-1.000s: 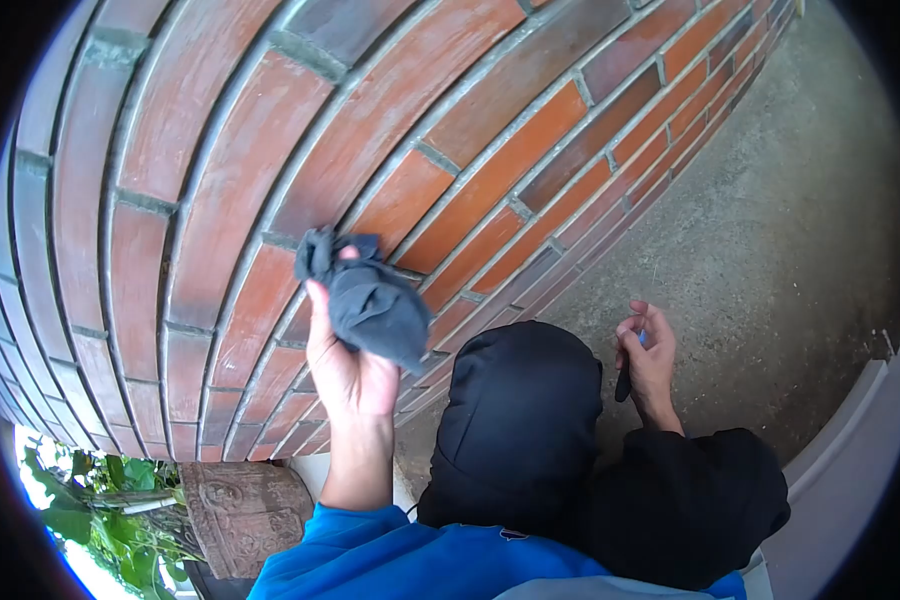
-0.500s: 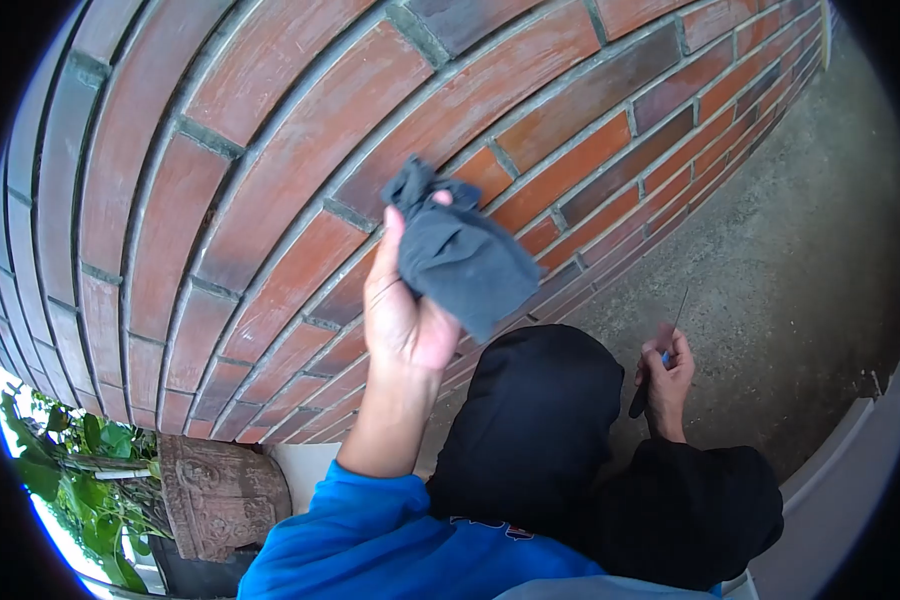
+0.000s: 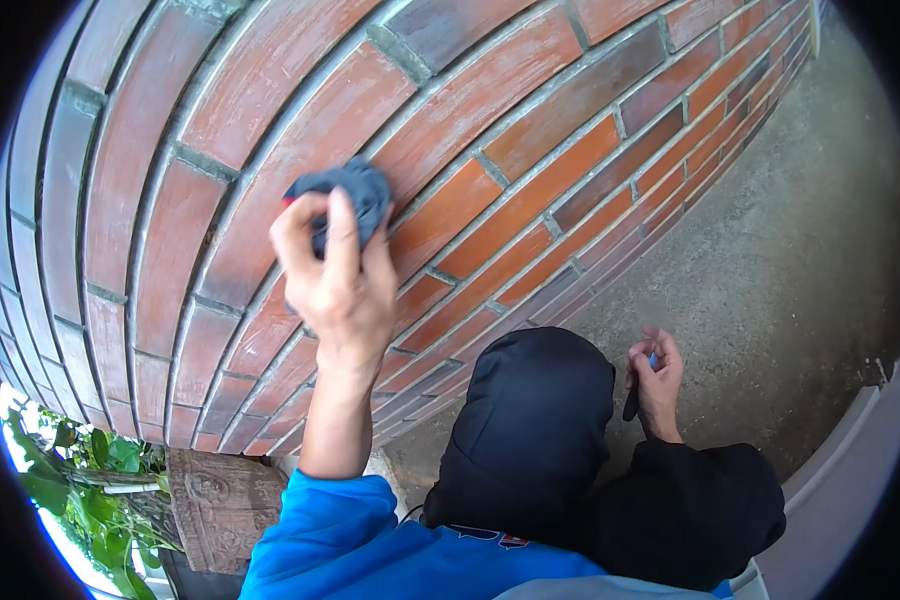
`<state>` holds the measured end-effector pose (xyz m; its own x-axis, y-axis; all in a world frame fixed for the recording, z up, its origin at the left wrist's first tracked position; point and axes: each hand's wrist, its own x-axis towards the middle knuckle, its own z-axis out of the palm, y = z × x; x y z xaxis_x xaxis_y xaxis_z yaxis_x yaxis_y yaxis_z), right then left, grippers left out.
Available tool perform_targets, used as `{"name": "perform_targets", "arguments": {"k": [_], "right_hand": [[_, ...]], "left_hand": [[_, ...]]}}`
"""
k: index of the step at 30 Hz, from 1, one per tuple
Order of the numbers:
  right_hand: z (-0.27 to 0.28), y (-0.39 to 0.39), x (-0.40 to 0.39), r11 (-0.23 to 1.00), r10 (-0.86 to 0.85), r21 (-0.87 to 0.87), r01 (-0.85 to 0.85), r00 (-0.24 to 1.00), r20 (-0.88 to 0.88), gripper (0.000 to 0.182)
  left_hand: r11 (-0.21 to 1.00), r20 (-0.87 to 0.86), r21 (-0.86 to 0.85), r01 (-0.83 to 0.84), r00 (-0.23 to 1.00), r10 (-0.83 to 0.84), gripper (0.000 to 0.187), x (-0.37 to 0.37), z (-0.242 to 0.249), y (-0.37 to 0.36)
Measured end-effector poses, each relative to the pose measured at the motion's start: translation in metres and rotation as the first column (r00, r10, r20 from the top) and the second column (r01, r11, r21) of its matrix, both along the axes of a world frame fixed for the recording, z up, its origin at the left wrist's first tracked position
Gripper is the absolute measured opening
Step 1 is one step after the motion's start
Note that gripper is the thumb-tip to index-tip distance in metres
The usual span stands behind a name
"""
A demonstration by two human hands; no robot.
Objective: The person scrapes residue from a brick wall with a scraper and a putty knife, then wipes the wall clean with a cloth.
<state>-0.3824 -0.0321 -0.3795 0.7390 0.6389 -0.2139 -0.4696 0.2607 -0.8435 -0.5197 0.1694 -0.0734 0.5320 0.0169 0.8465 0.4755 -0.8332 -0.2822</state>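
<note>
A crumpled dark grey cloth [image 3: 370, 190] is bunched in my left hand [image 3: 342, 285], whose bent fingers press it against the brick wall [image 3: 430, 135]. A small red patch shows beside the cloth's left edge. My right hand [image 3: 658, 380] is closed around a slim tool with a dark handle [image 3: 631, 402] and a bit of blue between the fingers. It is held low over the concrete floor, beside my black-clad knee. The tool's far end does not show clearly now.
Reddish-brown bricks with grey, recessed joints curve across the view. Grey concrete floor [image 3: 760, 270] runs along the wall's foot. An ornate clay pot [image 3: 225, 505] with a green leafy plant [image 3: 90, 490] stands at lower left. A pale ledge [image 3: 860, 460] borders the right.
My left hand has turned over and moved left, from holding the cloth up palm-side to pressing it on the bricks. The right hand stays nearly in place; the tool's thin tip no longer shows.
</note>
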Motion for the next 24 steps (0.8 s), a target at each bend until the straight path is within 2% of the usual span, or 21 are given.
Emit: {"name": "perform_targets", "arguments": {"k": [1,3,5,7,10,13,16,17,19,23,24], "right_hand": [[0.004,-0.001,0.002,1.000,-0.010,-0.007,0.010,1.000,0.000,0.038],[0.008,-0.001,0.002,1.000,-0.024,-0.007,0.024,1.000,0.008,0.037],[0.011,-0.001,0.002,0.999,-0.033,0.004,0.033,0.999,0.021,0.037],[0.011,-0.002,0.001,0.999,-0.039,0.013,0.039,0.999,0.021,0.037],[0.012,-0.005,0.001,0.999,-0.037,0.021,0.037,0.999,0.028,0.036],[0.012,-0.005,0.004,1.000,-0.025,0.016,0.024,1.000,0.019,0.037],[0.012,-0.006,0.007,0.999,-0.042,0.001,0.042,0.999,-0.002,0.037],[0.011,-0.005,0.007,0.999,-0.045,0.001,0.045,0.999,-0.010,0.038],[0.008,-0.003,0.006,0.999,-0.033,-0.005,0.033,0.999,0.022,0.038],[0.012,0.000,0.000,1.000,-0.005,0.029,0.004,1.000,0.027,0.039],[0.013,-0.001,0.000,1.000,-0.004,0.031,0.003,0.999,0.036,0.039]], "left_hand": [[0.998,-0.052,0.038,-0.058,0.997,0.060,0.041,0.024,0.006,-0.008],[0.996,-0.185,-0.021,-0.091,0.979,0.086,0.040,0.067,0.007,-0.017],[0.999,-0.352,0.001,-0.051,0.935,0.048,0.041,0.100,-0.006,-0.013],[1.000,-0.391,0.012,-0.024,0.920,0.027,0.040,0.106,-0.015,-0.013],[0.999,-0.316,-0.004,0.042,0.948,-0.041,0.039,0.070,-0.014,-0.009],[0.996,-0.220,-0.008,-0.091,0.972,0.087,0.046,0.015,-0.006,-0.011],[0.987,-0.046,0.130,-0.093,0.994,0.100,0.051,-0.019,0.007,0.004],[0.978,0.013,0.192,-0.082,0.997,0.081,0.053,-0.020,0.012,0.009],[0.952,-0.001,0.293,-0.086,0.996,0.091,0.055,-0.004,0.017,0.010],[0.955,-0.077,0.293,-0.048,0.994,0.074,0.060,0.063,0.017,0.009],[0.954,-0.104,0.298,-0.035,0.992,0.069,0.056,0.083,0.015,0.008]]}}
